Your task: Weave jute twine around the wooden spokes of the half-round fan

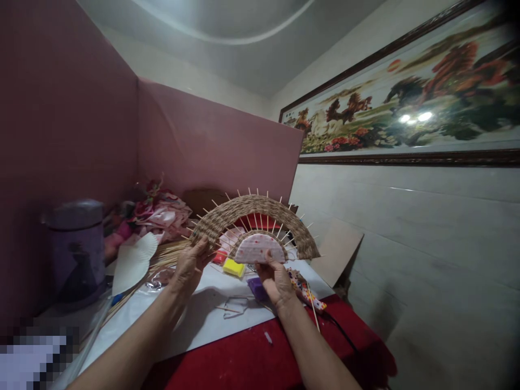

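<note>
A half-round woven fan (252,205) is held up above the table, its thin sticks poking out past the brown woven band. Its inner half-disc is covered in pale pink cloth (255,248) with small red marks. My left hand (194,260) grips the left end of the woven band. With the thumb on the front of the pink cloth, my right hand (276,279) pinches the bottom middle of the fan; its other fingers are mostly hidden behind. Below the fan lie a yellow packet (234,268), a red packet (220,257) and a purple piece (257,290).
White sheet (203,330) covers part of the red tablecloth (235,363). A flower-patterned glue gun (304,292) trails a black cord at right. Left are thin sticks (170,254), a white fan-shaped piece (132,262), a purple canister (77,254) and heaped pink cloth (162,216).
</note>
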Demonstrator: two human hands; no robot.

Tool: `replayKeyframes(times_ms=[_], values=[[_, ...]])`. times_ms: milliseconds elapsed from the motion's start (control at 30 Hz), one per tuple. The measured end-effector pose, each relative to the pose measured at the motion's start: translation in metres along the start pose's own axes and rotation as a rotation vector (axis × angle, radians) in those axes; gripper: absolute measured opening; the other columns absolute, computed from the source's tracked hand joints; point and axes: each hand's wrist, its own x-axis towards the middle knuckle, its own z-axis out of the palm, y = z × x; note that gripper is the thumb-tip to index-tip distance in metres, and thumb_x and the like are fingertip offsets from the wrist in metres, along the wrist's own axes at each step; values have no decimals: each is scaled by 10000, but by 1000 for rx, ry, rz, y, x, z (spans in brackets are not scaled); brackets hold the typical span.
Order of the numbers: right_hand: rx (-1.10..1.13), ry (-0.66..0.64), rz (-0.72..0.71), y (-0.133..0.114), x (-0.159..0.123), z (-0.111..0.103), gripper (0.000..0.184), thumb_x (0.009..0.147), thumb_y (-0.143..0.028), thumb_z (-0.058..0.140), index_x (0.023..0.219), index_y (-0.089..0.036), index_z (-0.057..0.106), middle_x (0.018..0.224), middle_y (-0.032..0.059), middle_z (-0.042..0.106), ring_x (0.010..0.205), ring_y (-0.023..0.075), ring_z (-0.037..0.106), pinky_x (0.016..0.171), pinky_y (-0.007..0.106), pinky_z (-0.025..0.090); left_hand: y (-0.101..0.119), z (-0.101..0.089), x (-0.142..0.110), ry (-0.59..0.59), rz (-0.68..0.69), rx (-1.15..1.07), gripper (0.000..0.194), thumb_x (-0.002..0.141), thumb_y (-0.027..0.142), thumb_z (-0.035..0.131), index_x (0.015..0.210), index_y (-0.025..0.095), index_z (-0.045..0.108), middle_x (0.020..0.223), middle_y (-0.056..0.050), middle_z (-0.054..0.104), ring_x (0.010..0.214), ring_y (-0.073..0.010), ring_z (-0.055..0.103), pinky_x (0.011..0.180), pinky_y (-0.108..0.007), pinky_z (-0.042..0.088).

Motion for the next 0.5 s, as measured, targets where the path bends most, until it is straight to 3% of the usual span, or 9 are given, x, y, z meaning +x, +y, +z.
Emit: replayKeyframes(times_ms=[500], values=[[35,31,-10,0,-1,2,256,617,-146,800,828,-178,659,654,-25,681,565,106,627,514,191,540,-7,-4,1,-6,-7,-5,81,723,98,680,790,134,653,686,-37,711,594,-141,670,549,-223,544]])
